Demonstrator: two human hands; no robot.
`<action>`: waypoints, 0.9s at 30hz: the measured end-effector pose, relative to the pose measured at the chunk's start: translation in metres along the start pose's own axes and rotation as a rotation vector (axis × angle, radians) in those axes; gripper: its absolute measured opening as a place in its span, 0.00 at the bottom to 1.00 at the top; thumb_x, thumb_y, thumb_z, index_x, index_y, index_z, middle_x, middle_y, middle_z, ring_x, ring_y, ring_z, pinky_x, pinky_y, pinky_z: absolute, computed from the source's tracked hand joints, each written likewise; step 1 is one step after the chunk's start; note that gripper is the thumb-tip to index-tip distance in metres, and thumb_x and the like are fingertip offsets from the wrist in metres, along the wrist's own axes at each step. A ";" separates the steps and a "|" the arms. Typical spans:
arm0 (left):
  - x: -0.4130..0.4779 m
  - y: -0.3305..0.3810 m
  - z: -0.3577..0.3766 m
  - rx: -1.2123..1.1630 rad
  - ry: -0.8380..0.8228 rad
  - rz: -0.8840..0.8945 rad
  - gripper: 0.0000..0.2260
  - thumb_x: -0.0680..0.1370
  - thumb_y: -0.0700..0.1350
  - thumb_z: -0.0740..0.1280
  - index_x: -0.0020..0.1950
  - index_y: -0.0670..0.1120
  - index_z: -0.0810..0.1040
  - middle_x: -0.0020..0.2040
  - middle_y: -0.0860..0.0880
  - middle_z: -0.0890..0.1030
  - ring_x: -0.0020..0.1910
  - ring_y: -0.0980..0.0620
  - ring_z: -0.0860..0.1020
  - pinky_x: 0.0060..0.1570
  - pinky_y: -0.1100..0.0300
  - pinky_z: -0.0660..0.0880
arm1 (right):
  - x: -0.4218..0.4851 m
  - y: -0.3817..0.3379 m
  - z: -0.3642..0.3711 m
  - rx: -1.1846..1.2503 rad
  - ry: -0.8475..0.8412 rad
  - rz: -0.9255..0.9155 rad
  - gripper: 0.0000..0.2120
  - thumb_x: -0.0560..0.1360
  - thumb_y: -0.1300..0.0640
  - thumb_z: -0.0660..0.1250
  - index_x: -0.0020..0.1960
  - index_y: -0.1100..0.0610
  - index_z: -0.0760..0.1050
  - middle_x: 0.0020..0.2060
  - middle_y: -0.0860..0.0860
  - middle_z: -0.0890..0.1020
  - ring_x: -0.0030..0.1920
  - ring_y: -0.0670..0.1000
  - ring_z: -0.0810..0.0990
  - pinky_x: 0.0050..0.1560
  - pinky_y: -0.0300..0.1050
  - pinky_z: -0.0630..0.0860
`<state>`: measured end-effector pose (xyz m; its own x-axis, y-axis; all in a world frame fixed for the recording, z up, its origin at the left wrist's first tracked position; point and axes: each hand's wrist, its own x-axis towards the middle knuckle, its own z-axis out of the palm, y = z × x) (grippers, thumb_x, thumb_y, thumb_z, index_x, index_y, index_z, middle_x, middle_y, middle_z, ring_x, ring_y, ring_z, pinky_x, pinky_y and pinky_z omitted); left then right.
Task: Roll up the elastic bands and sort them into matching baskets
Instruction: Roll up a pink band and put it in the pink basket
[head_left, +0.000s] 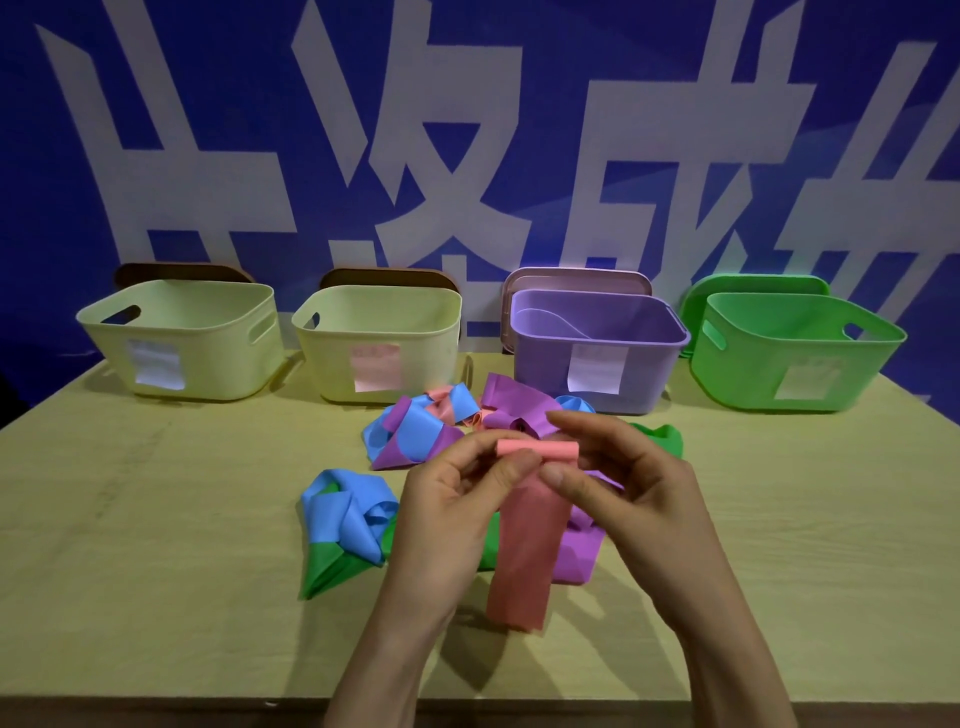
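A pink elastic band (524, 540) hangs above the table, its top end rolled into a small tube. My left hand (457, 499) and my right hand (623, 483) both pinch that rolled end. Beneath and behind them lies a loose pile of bands: blue ones (353, 514), purple ones (514, 405) and green ones (324, 566). Along the back stand two cream baskets (182, 332) (379, 327), a purple basket (597, 338) and a green basket (800, 343), each with a paper label on its front.
The light wooden table (156, 519) has bare surface to the left and right of the pile. Lids lean behind the baskets against a blue wall with large white characters. The table's front edge runs just below my wrists.
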<state>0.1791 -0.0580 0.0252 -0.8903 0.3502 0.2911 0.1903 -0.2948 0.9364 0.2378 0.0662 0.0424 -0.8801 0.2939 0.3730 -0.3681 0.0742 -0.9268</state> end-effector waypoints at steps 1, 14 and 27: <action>0.000 0.000 0.000 0.005 0.001 0.010 0.08 0.68 0.48 0.69 0.45 0.51 0.85 0.45 0.48 0.85 0.48 0.53 0.81 0.50 0.63 0.76 | 0.000 0.000 0.000 -0.002 0.007 0.002 0.13 0.65 0.58 0.70 0.50 0.55 0.80 0.41 0.43 0.85 0.43 0.39 0.81 0.42 0.30 0.75; 0.000 0.000 0.002 0.011 0.018 -0.037 0.10 0.66 0.48 0.71 0.45 0.49 0.83 0.45 0.49 0.85 0.47 0.55 0.81 0.49 0.63 0.77 | 0.004 0.008 0.003 -0.027 0.081 0.005 0.07 0.72 0.66 0.68 0.41 0.56 0.82 0.34 0.43 0.84 0.35 0.39 0.79 0.35 0.29 0.74; 0.001 0.006 -0.006 -0.100 -0.050 -0.174 0.10 0.65 0.41 0.71 0.45 0.46 0.85 0.44 0.47 0.85 0.43 0.55 0.82 0.41 0.65 0.78 | 0.004 0.003 -0.007 -0.026 0.027 -0.035 0.11 0.67 0.71 0.70 0.44 0.58 0.82 0.38 0.44 0.85 0.40 0.39 0.82 0.40 0.30 0.75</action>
<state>0.1769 -0.0647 0.0296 -0.8843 0.4461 0.1381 -0.0088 -0.3116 0.9502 0.2355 0.0742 0.0411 -0.8583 0.3166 0.4040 -0.3899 0.1098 -0.9143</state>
